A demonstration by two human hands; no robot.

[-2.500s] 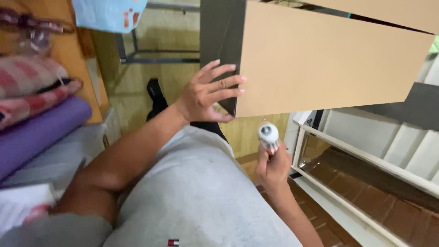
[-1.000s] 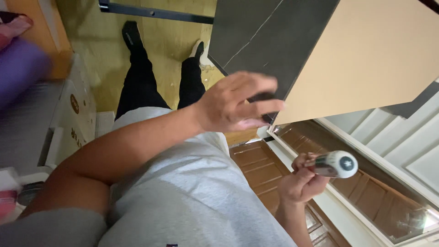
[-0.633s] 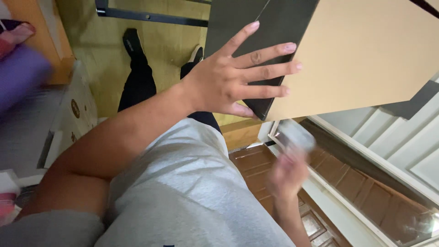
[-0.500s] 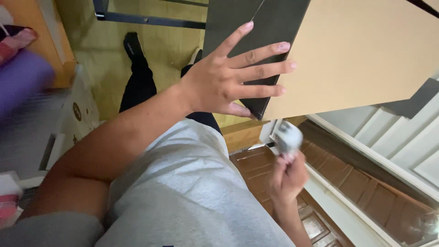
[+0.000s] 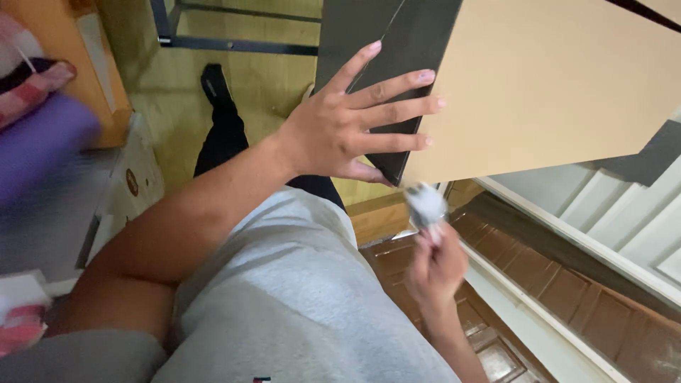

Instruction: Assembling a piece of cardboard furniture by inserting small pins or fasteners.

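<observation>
Pressing flat against the corner of the tan board (image 5: 553,92), the left hand (image 5: 333,135) has its fingers (image 5: 397,106) spread wide and open, the thumb hooking under the board's dark lower edge (image 5: 408,152); half a second ago it sat in much the same place, so the brace has held. What has changed is on the other side: the right hand (image 5: 434,266), which a second ago held the small white and grey cylindrical tool (image 5: 425,204) out to the side with its round end facing the camera, has brought it up so that its tip now sits just below the board's corner, close to the left thumb. The right fingers are closed around the tool's body, though motion blur hides the exact grip. Judging by this, the tool appears to be coming to the braced corner, with contact not yet clear. Below lie the person's grey shirt (image 5: 284,305), the wooden floor (image 5: 262,78) and a white shelf frame (image 5: 582,241) over brown tiles.
</observation>
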